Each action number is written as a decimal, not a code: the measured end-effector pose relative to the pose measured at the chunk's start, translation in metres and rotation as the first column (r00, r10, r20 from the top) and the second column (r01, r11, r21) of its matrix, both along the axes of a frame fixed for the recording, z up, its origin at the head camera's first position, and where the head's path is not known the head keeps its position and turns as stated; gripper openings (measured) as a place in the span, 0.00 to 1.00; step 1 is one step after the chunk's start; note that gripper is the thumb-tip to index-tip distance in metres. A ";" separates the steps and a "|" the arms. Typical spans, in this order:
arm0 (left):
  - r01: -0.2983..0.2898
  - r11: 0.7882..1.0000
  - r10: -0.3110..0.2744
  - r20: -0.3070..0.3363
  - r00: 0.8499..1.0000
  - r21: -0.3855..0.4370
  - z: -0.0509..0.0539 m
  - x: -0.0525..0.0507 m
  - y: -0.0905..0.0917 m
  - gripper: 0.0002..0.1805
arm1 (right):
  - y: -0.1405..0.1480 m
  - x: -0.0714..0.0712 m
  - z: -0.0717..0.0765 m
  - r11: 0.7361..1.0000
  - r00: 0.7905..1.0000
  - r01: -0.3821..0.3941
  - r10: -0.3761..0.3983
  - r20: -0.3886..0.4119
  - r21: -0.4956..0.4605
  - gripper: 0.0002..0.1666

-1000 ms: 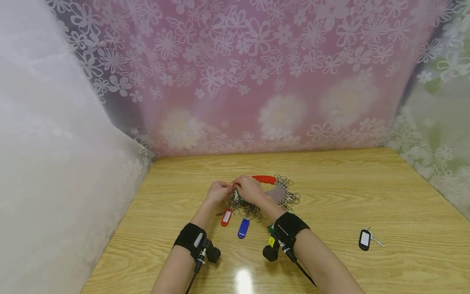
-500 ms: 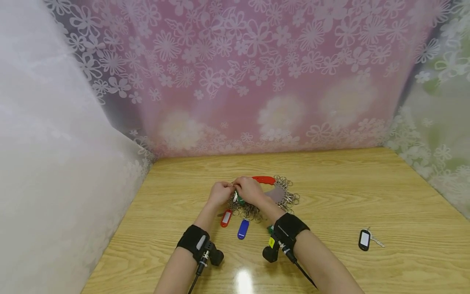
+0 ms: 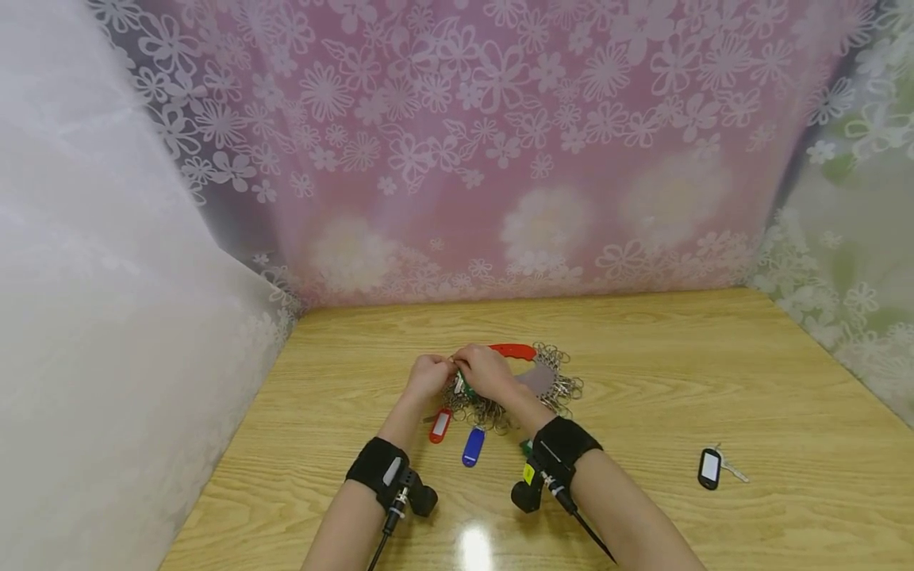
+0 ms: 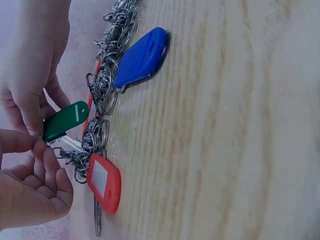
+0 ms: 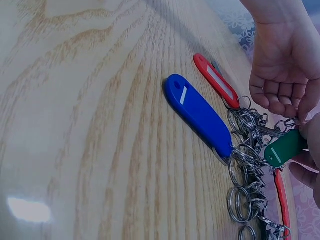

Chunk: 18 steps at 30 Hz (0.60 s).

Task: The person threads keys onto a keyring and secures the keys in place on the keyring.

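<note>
A flat key carrier with a red handle (image 3: 512, 350) and a grey plate (image 3: 539, 379) lies on the table, its edge crowded with metal clasps and rings (image 5: 242, 200). At its left end, my left hand (image 3: 428, 376) pinches a small metal clasp between thumb and forefinger; the fingertips partly hide it. My right hand (image 3: 487, 371) meets it there and grips a green key tag (image 4: 65, 121), with a silver key (image 4: 72, 144) beside it. A red key tag (image 3: 440, 426) and a blue key tag (image 3: 473, 447) hang from the carrier toward me.
A black key tag (image 3: 709, 468) with a key (image 3: 734, 471) lies on the right of the wooden table (image 3: 628, 507). Another green piece (image 3: 527, 448) shows partly behind the right wrist camera. Floral cloth (image 3: 457, 198) encloses the back and sides.
The left hand and forearm have shifted slightly right, closer to the right hand. Both hands stay at the same end of the carrier, with only small finger movements.
</note>
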<state>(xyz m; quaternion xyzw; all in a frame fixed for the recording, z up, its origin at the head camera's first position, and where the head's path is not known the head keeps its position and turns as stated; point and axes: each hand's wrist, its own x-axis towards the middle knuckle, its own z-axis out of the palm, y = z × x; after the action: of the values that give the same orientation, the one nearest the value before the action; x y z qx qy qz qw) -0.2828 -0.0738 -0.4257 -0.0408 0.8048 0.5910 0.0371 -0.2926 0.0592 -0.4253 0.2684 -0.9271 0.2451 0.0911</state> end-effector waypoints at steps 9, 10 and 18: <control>0.085 0.996 -0.083 -0.042 0.996 0.041 -0.004 0.001 -0.005 0.10 | 0.002 -0.002 0.000 0.998 0.998 0.062 -0.062 0.031 0.002 0.11; 0.098 0.995 -0.097 -0.048 0.994 0.030 -0.004 0.001 -0.006 0.10 | 0.002 -0.002 -0.001 0.998 0.997 0.066 -0.066 0.040 -0.001 0.11; 0.083 0.990 -0.097 -0.118 0.988 -0.113 -0.004 0.002 -0.006 0.12 | -0.001 -0.004 -0.001 0.999 0.997 0.048 -0.047 0.063 -0.012 0.11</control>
<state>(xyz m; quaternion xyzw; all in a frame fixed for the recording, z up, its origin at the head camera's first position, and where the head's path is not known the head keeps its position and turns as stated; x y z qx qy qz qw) -0.2804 -0.0797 -0.4297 0.0303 0.8372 0.5459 0.0118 -0.2962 0.0583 -0.4265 0.2378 -0.9340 0.2574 0.0698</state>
